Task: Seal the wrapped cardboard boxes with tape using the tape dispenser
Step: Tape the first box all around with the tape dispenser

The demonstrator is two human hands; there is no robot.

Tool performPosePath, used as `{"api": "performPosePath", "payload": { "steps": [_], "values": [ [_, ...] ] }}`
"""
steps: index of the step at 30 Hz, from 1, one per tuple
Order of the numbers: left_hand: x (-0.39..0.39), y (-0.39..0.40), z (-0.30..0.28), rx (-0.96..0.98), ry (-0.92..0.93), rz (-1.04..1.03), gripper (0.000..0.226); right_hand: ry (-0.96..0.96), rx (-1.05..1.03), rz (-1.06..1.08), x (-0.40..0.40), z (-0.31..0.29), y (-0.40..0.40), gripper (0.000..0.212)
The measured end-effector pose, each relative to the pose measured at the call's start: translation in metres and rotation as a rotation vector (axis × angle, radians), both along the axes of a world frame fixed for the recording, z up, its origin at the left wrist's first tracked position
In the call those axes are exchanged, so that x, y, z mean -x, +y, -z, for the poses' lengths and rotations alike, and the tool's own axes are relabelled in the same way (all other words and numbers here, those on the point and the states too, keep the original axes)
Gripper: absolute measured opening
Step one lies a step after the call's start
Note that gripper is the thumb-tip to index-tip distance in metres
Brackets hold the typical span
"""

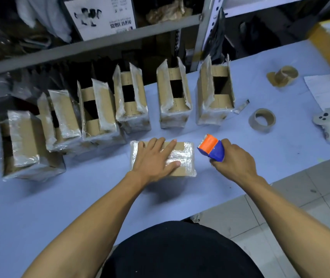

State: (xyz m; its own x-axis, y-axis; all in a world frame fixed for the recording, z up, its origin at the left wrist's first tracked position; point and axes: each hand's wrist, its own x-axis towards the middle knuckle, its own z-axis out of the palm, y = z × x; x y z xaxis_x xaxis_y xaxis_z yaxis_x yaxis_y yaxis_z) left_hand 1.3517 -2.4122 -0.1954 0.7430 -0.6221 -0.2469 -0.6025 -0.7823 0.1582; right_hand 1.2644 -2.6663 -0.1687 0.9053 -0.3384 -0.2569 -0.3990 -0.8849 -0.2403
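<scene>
A closed cardboard box wrapped in clear film (186,157) lies flat on the pale blue table (79,197) in front of me. My left hand (156,159) presses down on its top with straight, spread fingers. Just right of the box, my right hand (234,159) grips a blue and orange tape dispenser (212,148), its orange end pointing toward the box's right edge. Behind, several wrapped boxes (175,93) stand in a row with their top flaps open.
Two brown tape rolls (262,120) (283,75) lie at the right, with papers (328,93) and a small white object (325,123) beyond. A grey metal shelf (92,47) runs behind the boxes. The table edge falls to tiled floor (300,201) on the right.
</scene>
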Motion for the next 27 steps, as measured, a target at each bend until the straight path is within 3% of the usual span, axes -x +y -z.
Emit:
{"api": "performPosePath", "payload": {
  "steps": [6,12,16,19,21,25,27],
  "values": [
    [0.015,-0.003,0.006,0.003,0.066,-0.127,0.073,-0.146,-0.200,0.093,-0.011,-0.022,0.002,0.038],
    [0.022,-0.003,0.004,0.013,0.128,-0.214,0.075,-0.035,-0.220,0.216,-0.017,-0.013,0.014,0.040],
    [0.023,0.004,-0.004,-0.095,-0.007,-0.194,0.076,0.005,-0.274,0.244,-0.010,-0.009,0.012,0.042],
    [0.025,0.017,-0.007,-0.099,0.124,-0.345,0.077,0.003,-0.304,0.220,-0.006,-0.010,0.009,0.041],
    [0.031,0.025,-0.003,0.039,0.277,-0.489,0.068,-0.005,-0.302,0.195,-0.007,-0.011,0.010,0.042],
    [0.047,0.021,0.001,0.630,0.692,-0.777,0.049,-0.027,-0.322,0.151,-0.011,-0.013,0.019,0.043],
    [0.056,0.008,0.002,0.750,0.741,-0.881,0.048,-0.043,-0.341,0.092,-0.012,-0.012,0.027,0.041]
  ]
}}
